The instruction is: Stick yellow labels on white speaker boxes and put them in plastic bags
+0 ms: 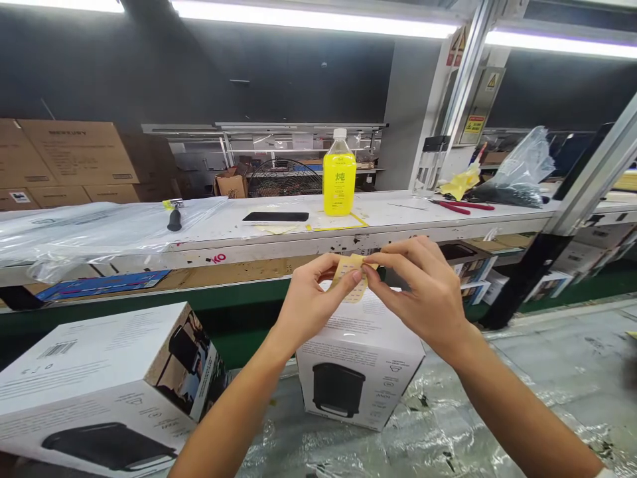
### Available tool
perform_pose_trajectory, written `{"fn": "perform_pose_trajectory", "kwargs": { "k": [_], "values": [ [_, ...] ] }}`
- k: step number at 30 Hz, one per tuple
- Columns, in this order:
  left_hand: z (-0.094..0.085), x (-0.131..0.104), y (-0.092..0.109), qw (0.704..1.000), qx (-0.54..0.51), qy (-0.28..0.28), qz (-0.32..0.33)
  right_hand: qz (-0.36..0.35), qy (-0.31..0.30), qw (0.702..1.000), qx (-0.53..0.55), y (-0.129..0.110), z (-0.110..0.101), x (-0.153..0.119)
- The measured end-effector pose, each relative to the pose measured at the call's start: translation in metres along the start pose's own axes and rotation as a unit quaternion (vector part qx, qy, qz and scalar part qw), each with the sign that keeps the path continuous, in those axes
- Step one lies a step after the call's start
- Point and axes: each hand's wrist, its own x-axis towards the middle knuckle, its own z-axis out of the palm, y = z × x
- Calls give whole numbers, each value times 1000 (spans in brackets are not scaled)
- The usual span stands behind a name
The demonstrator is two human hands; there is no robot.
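Left grip [311, 302]: we pinch the sheet [347, 267].
Right grip [425, 289]: we pinch its upper right corner.
Bottle [339, 184]: near the desk's [393, 211] front edge.

The sheet [356, 292] is pale yellow, the bottle [339, 189] bright yellow.

My left hand [312, 293] holds a yellow sheet [347, 267]; my right hand [428, 292] pinches its edge above a white box [365, 335].

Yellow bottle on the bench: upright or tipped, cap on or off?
Upright, capped: the yellow bottle stands straight, its white cap in place on top.
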Motion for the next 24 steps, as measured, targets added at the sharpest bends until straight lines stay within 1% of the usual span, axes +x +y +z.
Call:
{"fn": "perform_pose_trajectory", "kwargs": {
  "k": [2,5,8,12,17,19,20,21,22,23,24],
  "values": [
    [1,1,0,1000,-10,5,-6,-10,5,1000,-5,-1,1,-1],
    [2,0,0,1000,-16,18,-14,-6,-13,1000,-11,-4,0,-4],
    [1,-2,0,999,11,34,-8,5,-31,999,-23,-8,-1,-5],
    [0,-5,0,997,42,58,-1,13,-30,999,-31,-12,1,-3],
    [1,-8,1,997,54,63,4,-19,-28,999,-31,-14,9,4],
    [-3,-7,2,996,52,67,2,-29,-31,999,-11,-17,8,8],
    [-8,-7,3,996,40,75,-3,-17,-39,999,16,-18,6,10],
    [-14,-8,2,996,19,91,-7,12,-54,997,60,-20,3,13],
    [-22,-9,0,993,-11,115,-9,55,-81,988,116,-22,0,16],
    [-32,-12,-4,989,-46,144,-8,109,-124,970,177,-23,-3,20],
    [-41,-17,-10,982,-84,168,-6,163,-177,942,234,-24,-5,24]
  ]
}}
